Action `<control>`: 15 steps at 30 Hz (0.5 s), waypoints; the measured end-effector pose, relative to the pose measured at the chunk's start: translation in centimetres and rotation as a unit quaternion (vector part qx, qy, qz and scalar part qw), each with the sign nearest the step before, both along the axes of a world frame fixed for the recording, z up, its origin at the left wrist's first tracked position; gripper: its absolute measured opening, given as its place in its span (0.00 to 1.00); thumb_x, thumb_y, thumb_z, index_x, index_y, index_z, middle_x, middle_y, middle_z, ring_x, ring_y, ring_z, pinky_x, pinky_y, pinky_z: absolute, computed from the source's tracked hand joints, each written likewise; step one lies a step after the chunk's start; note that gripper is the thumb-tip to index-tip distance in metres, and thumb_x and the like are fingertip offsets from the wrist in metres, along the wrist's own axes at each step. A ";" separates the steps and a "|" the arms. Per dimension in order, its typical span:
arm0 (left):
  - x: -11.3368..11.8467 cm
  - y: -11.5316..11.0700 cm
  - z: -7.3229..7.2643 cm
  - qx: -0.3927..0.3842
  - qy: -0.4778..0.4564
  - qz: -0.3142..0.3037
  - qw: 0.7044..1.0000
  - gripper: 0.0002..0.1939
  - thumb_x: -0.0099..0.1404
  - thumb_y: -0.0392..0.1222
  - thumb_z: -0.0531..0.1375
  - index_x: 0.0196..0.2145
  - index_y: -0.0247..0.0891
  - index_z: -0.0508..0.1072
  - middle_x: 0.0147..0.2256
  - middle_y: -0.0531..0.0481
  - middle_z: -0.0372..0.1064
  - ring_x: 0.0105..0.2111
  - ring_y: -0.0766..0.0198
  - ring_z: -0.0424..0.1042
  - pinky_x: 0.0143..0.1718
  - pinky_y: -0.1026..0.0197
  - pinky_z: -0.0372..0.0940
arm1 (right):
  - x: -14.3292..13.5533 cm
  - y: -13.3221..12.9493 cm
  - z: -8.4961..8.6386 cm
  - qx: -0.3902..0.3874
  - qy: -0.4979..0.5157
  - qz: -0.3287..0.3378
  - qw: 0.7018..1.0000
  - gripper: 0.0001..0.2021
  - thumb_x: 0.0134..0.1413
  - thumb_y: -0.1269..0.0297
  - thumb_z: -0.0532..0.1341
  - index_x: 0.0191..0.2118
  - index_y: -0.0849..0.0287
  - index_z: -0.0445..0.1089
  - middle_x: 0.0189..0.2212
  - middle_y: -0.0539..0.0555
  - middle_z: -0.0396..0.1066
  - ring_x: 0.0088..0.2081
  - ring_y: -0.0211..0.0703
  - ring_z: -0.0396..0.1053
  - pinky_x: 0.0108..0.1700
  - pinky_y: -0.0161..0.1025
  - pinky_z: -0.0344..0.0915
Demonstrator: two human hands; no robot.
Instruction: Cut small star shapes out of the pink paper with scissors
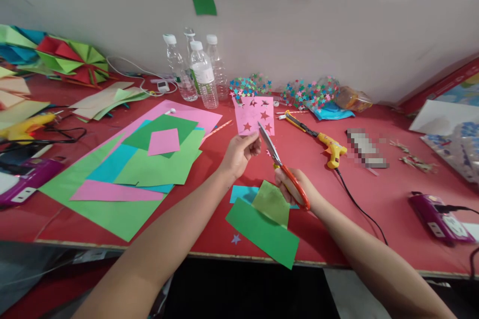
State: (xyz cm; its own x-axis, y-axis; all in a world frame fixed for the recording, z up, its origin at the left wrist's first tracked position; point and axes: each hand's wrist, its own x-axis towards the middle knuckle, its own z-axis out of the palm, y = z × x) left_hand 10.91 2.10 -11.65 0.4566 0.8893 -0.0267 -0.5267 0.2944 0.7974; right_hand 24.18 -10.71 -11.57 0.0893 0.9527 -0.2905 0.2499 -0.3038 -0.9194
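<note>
The left hand [239, 152] pinches the lower edge of a small pink paper sheet punched with star-shaped holes [254, 114], its grip closed on the paper and holding it upright above the red bench [374, 194]. The right hand [295, 186] is closed through the handles of a pair of red-handled scissors with steel blades [279, 161]; the blades point up and left, their tips at the bottom edge of the pink sheet. Below the hands, near the bench's front edge, lie 3 overlapping paper pieces: a dark green strip [262, 234], a light green piece [272, 203] and a blue piece [241, 193]. A yellow glue gun [329, 147] rests just right of the sheet. Behind stand 4 clear plastic water bottles [202, 77].
</note>
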 end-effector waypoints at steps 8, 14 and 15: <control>-0.4 0.4 0.6 0.011 -0.018 0.074 0.997 0.10 0.53 0.37 0.66 0.25 0.37 0.66 0.21 0.56 0.68 0.19 0.74 0.66 0.21 0.71 0.59 | 0.0 0.0 0.1 -0.014 -0.014 0.003 1.000 0.24 0.52 0.38 0.55 0.25 0.57 0.61 0.07 0.43 0.57 0.09 0.31 0.52 0.13 0.29 0.53; -0.5 0.7 0.7 -0.027 -0.051 0.035 0.998 0.06 0.56 0.36 0.64 0.28 0.35 0.68 0.22 0.55 0.69 0.20 0.75 0.67 0.20 0.73 0.61 | 0.1 0.1 0.1 -0.024 -0.021 0.005 0.999 0.25 0.52 0.37 0.55 0.24 0.57 0.60 0.07 0.43 0.57 0.09 0.31 0.52 0.13 0.29 0.53; -0.4 0.8 0.7 -0.033 -0.054 0.026 0.998 0.06 0.56 0.36 0.64 0.28 0.34 0.70 0.22 0.55 0.70 0.20 0.75 0.67 0.20 0.73 0.61 | 0.1 0.1 0.0 -0.022 -0.021 0.003 1.000 0.25 0.52 0.37 0.56 0.24 0.57 0.60 0.07 0.43 0.57 0.09 0.30 0.52 0.13 0.29 0.53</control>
State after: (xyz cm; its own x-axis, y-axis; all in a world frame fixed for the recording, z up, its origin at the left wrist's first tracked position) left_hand 10.46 2.86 -10.99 0.4142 0.9093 -0.0395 -0.6245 0.3155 0.7145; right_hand 24.27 -10.58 -11.56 0.0965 0.9395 -0.3286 0.2898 -0.3423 -0.8938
